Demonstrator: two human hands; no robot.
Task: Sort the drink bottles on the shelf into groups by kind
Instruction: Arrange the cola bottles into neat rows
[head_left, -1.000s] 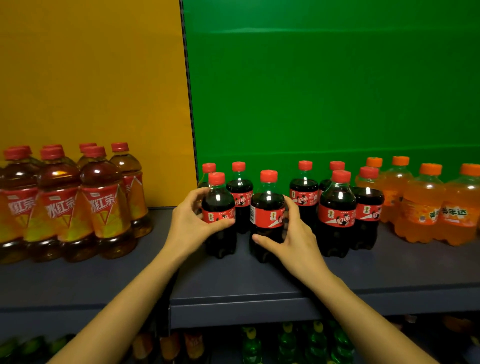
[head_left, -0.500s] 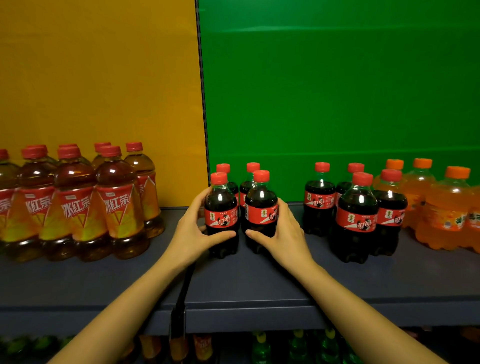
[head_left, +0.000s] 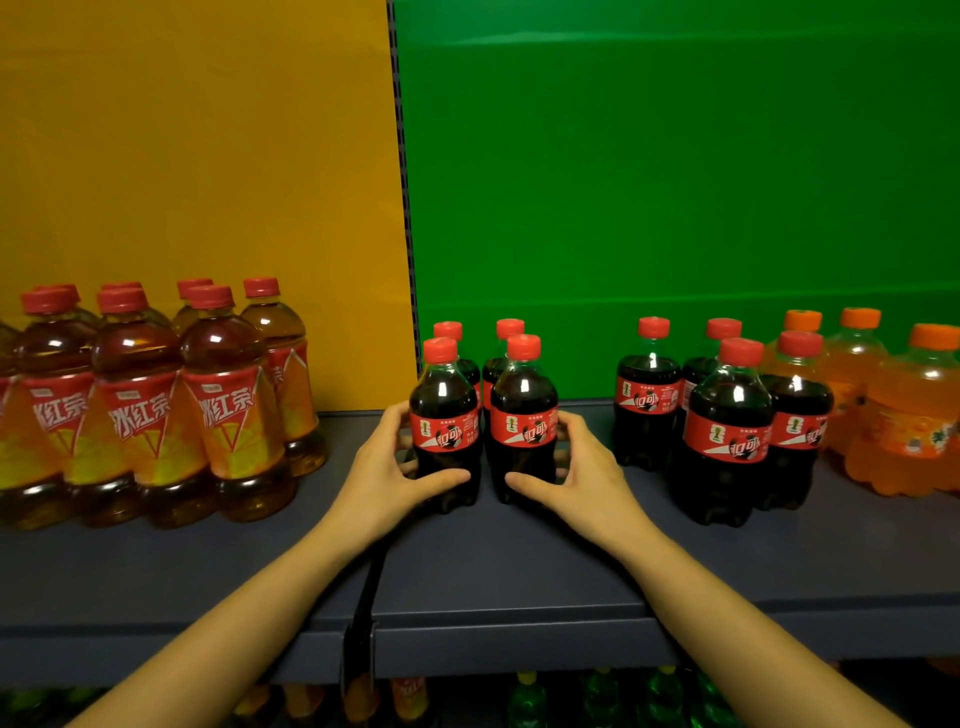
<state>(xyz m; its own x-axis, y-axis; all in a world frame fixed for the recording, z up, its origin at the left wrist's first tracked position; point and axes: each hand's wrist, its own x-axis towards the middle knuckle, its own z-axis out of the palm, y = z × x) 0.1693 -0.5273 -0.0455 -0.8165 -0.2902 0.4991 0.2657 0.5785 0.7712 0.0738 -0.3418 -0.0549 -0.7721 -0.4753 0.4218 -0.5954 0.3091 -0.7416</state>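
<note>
Two small cola bottles stand side by side at the middle of the grey shelf (head_left: 519, 561). My left hand (head_left: 384, 470) grips the left cola bottle (head_left: 444, 415), thumb across its front. My right hand (head_left: 584, 475) grips the right cola bottle (head_left: 523, 415) the same way. Two more cola bottles (head_left: 506, 338) stand close behind them. A second cluster of several cola bottles (head_left: 724, 431) stands apart to the right. Iced-tea bottles (head_left: 140, 410) with red caps fill the left side. Orange soda bottles (head_left: 914, 421) stand at the far right.
A yellow back panel (head_left: 197, 156) and a green back panel (head_left: 675, 156) meet at a vertical post (head_left: 402, 182). A dark strip (head_left: 363, 613) marks the joint between the shelf boards. Green and orange bottles (head_left: 524, 701) show on the shelf below.
Both hands slid their cola bottles leftward and together; the right-hand bottle left the right cluster and now stands beside the left one, with a gap opened to the right cluster.
</note>
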